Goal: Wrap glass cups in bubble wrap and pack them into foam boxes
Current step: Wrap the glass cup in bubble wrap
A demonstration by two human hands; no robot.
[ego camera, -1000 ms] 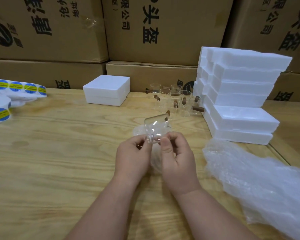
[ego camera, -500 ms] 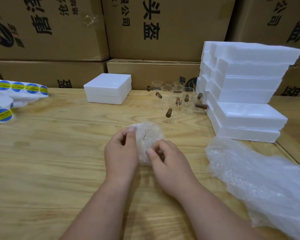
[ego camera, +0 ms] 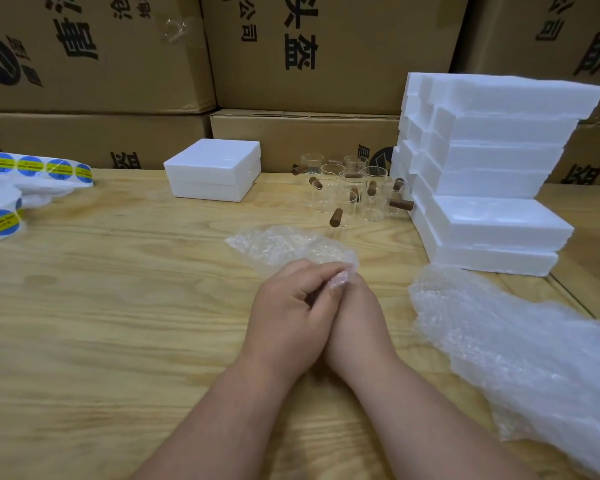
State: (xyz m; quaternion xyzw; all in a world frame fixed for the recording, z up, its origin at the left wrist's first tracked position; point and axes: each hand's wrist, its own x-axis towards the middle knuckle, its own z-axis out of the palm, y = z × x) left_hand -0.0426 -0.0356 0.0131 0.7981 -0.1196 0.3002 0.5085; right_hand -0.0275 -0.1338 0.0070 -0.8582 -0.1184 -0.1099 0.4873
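Two bare hands meet at the middle of the light plywood table [ego camera: 84,323]. The left hand [ego camera: 288,313] lies partly over the right hand [ego camera: 357,317], fingers of both curled and pinching the near edge of a small crumpled sheet of clear bubble wrap [ego camera: 284,247]. That sheet lies on the table just beyond the fingertips; whether a cup sits inside it cannot be told.

Several clear glass cups with brown wooden handles [ego camera: 354,195] stand grouped at the far side of the table, just left of the foam stack, unwrapped.

One closed white square foam box [ego camera: 215,169] stands left of the cups, apart from them.

One tall stack of white foam boxes and lids [ego camera: 489,168] stands at the right, its upper layers set back from the two lower ones.

One large loose heap of clear bubble wrap [ego camera: 520,355] lies on the table at the right, in front of the stack and near the right forearm.

One strip of round blue-and-yellow stickers on white backing [ego camera: 32,168] lies at the left edge, with a further sticker [ego camera: 0,221] below it.

Brown cardboard cartons printed with black characters [ego camera: 309,46] are stacked behind the table.
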